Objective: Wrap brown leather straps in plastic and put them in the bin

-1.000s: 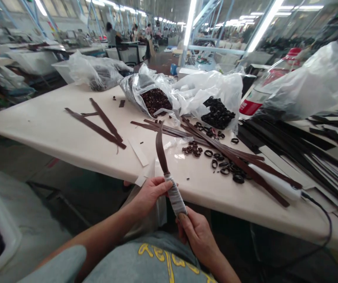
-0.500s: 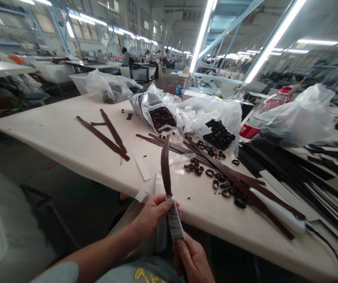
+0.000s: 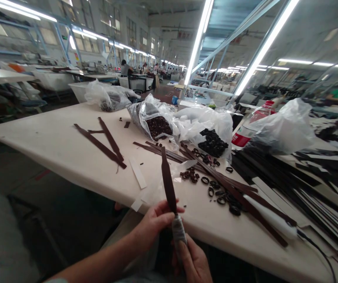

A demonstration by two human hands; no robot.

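Note:
A dark brown leather-like strap (image 3: 168, 181) stands up over the table's front edge, its flat side facing me. A grey wrapped section (image 3: 179, 231) covers its lower part. My left hand (image 3: 157, 220) pinches the strap just above the wrap, thumb in front and fingers behind. Lower down, my right hand (image 3: 194, 259) is closed round the wrapped section, thumb lying along it. The strap's bottom end is hidden in that hand. On the table behind it lie several small dark loops (image 3: 210, 192) and more brown straps (image 3: 225, 177).
On the white table (image 3: 54, 133) are two joined brown straps (image 3: 98, 145), a white strip (image 3: 138, 173) and open plastic bags of small parts (image 3: 158, 127). At right lie a white corded tool (image 3: 270, 218), a red-capped bottle (image 3: 250, 124) and long black strips (image 3: 275, 173).
The strap has turned from a curved, nearly edge-on look to a straight, flat one. Both hands sit slightly lower in view, and the left thumb is now just above the wrap.

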